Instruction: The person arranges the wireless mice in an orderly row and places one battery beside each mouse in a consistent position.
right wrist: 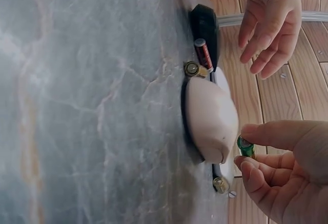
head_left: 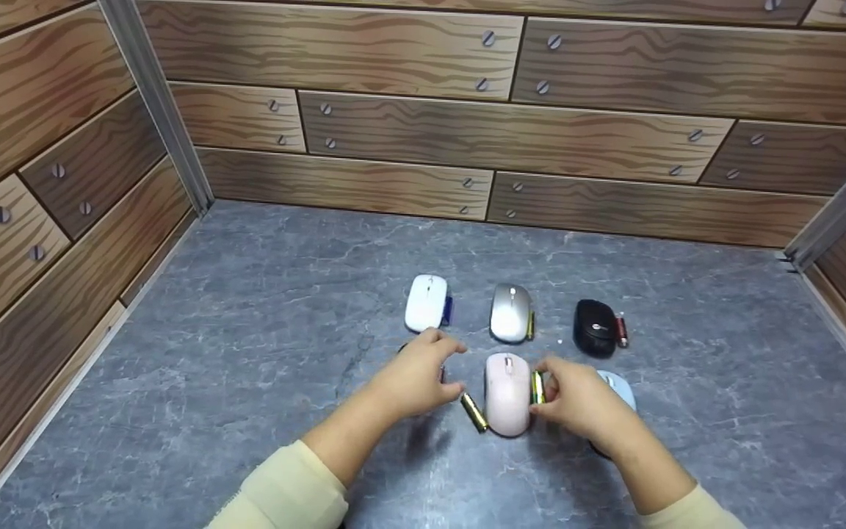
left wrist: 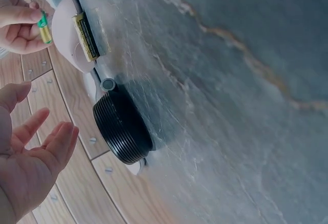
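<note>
My right hand pinches a green and gold battery between thumb and fingers, at the right side of a pale pink mouse. In the right wrist view, the battery's end pokes out of the grip. A second gold battery lies on the table along the pink mouse's left side. My left hand hovers left of the mouse, fingers parted and holding nothing. Beneath it, mostly hidden in the head view, sits a black ribbed mouse with a battery beside it.
Behind the hands stand a white mouse with a blue battery, a silver mouse with a gold battery, and a black mouse with a red battery. My right hand partly covers a light blue mouse. Wood-patterned walls enclose the table.
</note>
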`<state>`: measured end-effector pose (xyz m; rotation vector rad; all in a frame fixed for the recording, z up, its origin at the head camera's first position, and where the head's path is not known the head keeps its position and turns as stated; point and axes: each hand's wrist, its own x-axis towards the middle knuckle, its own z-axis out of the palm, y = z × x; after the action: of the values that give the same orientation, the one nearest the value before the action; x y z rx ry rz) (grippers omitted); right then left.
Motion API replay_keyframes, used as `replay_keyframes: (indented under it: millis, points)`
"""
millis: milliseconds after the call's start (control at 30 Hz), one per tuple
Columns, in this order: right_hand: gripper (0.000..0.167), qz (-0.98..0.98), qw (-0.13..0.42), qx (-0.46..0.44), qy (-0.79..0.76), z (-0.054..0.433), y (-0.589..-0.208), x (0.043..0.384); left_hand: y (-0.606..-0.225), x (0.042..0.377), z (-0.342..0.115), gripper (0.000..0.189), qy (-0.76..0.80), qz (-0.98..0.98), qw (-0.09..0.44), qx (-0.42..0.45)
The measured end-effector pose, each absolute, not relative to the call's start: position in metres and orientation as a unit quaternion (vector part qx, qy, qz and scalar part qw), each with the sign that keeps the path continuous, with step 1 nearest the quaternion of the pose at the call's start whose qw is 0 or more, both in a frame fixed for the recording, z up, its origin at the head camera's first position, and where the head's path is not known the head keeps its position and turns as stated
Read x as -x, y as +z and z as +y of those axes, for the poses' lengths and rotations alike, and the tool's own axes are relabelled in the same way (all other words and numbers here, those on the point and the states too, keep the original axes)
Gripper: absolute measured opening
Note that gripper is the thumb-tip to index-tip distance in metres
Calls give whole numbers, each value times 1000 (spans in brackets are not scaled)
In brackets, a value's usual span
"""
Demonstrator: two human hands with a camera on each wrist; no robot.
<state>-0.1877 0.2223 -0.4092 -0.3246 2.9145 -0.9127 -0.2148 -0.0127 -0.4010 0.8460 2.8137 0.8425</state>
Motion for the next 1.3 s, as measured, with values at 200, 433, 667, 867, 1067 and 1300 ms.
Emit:
replay_keyframes:
  millis: [200,433,667,867,1067,1300]
  points:
    - [44,960,34,93,-261,224,-417,188,-404,215,-15,46,281,916,33,-283]
    - [35,977,18,108,-183,219,-429,191,-404,214,-16,46,287,916,40,-278]
    - [34,979,19,104,-175,218,-433,192,-402,212,-16,46,293,913,39,-281]
    - [44,978,41,75,-190,217,-431,197,-404,213,-17,47,302,911,40,-279]
    - [50,977,53,66,-197,217,-430,200,-404,213,-16,46,302,912,45,-274]
    - [55,970,52,68,-227,217,-430,200,-403,212,-18,46,299,913,42,-275]
